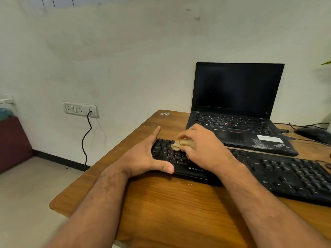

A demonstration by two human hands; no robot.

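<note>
Tan cloth (180, 143) is seen in the head view, bunched into a wad inside the right hand (204, 149). The grip of that hand is curled round the cloth, and the wad is pressed down onto the keys of a black keyboard (286, 172), close to its left end. The keyboard is laid slantwise across the wooden tabletop (161, 212), its left end turned toward the left edge and its right end carried out of view past the right side.

The left hand (146, 154) is set at the keyboard's left end. Its grip is spread wide: the thumb is laid along the near rim of the keyboard, while the straight fingers are stretched past its far side, so that the end is spanned between them.

A few pale crumbs (189, 184) are scattered on the wood just in front of the keyboard. Behind the keyboard, an open black laptop (238, 90) with a dark screen is stood at the far edge, against the wall. A dark mouse (313, 134) is placed to its right, among thin cables. A small sticker (164, 114) is fixed at the far left corner. On the wall beyond the left edge, a black cable (86, 140) is plugged into a socket panel (80, 109).
</note>
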